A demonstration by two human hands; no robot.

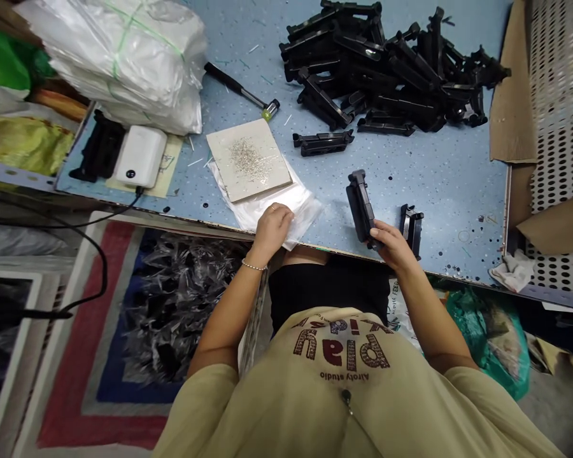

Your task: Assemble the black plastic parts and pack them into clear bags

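Your right hand [395, 247] had closed, thumb against fingers, on the near end of the black part [361, 207], so most of its length stood out past the grip. The long axis ran away from you, tipped slightly left. The part was over the table [442, 191] near its front edge, with the bags [302, 197] to its left across a strip of tabletop and a spare part [413, 226] just right of your fingers. Your left hand [273, 226] was the nearer to the bags: it rested at their near edge, fingers curled, though whether they had pinched the film could not be told from above

The bags were thin, crinkled and see-through, lying flat and partly under a board [218, 149], squarish, pale and matte, with fine glinting grains [248, 158] scattered on it. The black part was slim and smooth, with a dull sheen, stepped sides and a jutting end. Beyond it, the pile [386, 70] was a jumble of similar dark, ridged bars. The hammer [243, 92] had a dark grip, a bright shaft and a stubby, yellow-tipped head
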